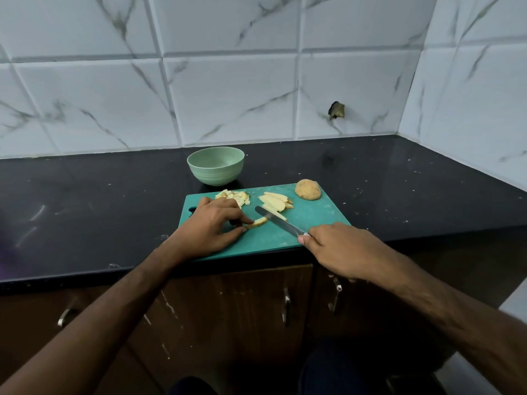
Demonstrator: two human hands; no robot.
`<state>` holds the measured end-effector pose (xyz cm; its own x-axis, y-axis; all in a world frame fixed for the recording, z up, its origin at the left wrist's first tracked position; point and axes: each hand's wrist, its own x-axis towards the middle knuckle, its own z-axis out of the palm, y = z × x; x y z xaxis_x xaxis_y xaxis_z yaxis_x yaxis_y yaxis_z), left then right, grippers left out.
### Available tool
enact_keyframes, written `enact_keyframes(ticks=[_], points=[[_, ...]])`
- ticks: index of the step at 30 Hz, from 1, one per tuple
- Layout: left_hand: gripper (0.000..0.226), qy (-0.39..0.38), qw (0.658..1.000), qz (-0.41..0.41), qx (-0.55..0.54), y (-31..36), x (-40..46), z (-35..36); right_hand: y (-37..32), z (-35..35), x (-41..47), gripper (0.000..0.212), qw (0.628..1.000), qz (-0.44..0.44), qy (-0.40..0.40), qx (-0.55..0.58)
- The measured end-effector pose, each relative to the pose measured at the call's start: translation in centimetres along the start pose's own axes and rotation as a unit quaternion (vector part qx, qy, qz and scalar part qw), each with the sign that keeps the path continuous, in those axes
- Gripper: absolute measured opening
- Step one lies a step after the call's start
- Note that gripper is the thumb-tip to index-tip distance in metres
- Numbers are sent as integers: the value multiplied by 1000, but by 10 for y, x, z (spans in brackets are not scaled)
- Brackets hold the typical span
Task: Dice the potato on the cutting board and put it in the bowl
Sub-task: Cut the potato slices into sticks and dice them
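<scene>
Partly diced, pale potato (273, 202) strips lie beside small cubes (235, 196).

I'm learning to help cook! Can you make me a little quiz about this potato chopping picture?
1. True or false: the green bowl already holds diced potato.
2. Which hand holds the knife? A) left B) right
3. Fill in: the left hand pinches a potato ____ on the cutting board.

Key: 1. False, no potato shows in it; the diced pieces lie on the board. 2. B, the right hand. 3. strip.
</scene>
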<state>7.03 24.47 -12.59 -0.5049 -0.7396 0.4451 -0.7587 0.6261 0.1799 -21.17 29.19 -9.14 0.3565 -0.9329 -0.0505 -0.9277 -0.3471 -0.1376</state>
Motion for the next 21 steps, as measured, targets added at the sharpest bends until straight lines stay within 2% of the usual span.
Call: enact_keyframes(ticks=[7, 16, 21], points=[[36, -2, 1000, -3, 9, 2, -1, 0, -15, 10, 3, 36, 999, -6, 26, -22], [40, -7, 1000, -6, 22, 6, -2, -3, -9, -11, 1, 45, 999, -2, 25, -46], [30, -11, 1000, -3, 22, 3, -2, -1, -10, 1, -7, 40, 998, -18, 23, -48]])
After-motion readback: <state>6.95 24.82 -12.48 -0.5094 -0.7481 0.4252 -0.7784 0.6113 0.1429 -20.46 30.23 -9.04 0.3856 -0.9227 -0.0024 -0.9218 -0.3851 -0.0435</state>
